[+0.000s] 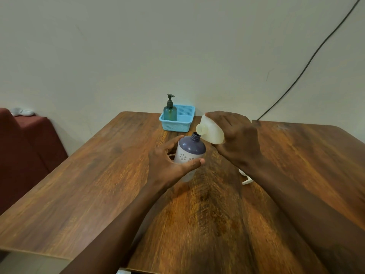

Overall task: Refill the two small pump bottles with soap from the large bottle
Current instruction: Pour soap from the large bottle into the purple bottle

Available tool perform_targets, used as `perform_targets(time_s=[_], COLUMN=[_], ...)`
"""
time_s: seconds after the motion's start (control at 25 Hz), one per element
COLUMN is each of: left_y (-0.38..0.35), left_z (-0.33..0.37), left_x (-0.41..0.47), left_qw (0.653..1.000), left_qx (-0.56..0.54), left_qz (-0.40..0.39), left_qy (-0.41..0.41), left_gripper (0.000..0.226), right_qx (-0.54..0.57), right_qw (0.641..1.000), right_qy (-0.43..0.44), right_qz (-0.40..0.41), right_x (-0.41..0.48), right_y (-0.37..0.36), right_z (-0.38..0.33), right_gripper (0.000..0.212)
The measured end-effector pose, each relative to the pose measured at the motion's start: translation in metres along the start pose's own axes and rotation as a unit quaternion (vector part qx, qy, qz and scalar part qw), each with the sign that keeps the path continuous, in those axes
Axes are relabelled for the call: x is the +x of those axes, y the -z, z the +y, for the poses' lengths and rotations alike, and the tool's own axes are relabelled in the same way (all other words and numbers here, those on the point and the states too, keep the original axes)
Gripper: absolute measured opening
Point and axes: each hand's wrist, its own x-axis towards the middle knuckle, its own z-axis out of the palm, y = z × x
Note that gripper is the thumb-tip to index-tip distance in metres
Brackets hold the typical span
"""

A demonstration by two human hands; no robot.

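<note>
Two bare hands work over a wooden table, and the scene reads from left to right as follows. At the far left a dark red seat stands beside the table, with a pale object on its top that is too blurred to tell. Toward the middle, the left hand is wrapped around a purple bottle, fingers behind it and thumb across its front. This bottle has a dark purple shoulder, a paler body with flower marks, and an uncapped threaded neck; it leans a little to the right. Whether its base touches the table cannot be told, since the hand covers it. Behind it, at the table's far edge near the wall, sits a blue basket, and a teal pump bottle with a dark pump head stands upright in the basket's left part. Right of the purple bottle, the right hand grasps a cream bottle from above, tipped over so its open spout points left and down, just beside and above the purple bottle's neck. No soap stream can be made out. Below the right forearm, a white pump lies on the table, partly hidden. At the far right a black cable runs down the wall.
</note>
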Motion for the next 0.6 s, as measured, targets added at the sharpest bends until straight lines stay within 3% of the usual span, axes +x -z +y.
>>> perform_targets(time_s=[0.6], left_y=[-0.0038], left_z=[-0.0035], left_x=[-0.0013], left_qw=[1.0], left_qx=[0.015], left_qz=[-0.014], left_qy=[0.003], left_gripper=[0.078], right_qx=[-0.016], right_qw=[1.0], right_qy=[0.018], right_qz=[-0.002], right_x=[-0.0032], right_y=[-0.0022], right_z=[0.0092], right_gripper=[0.079])
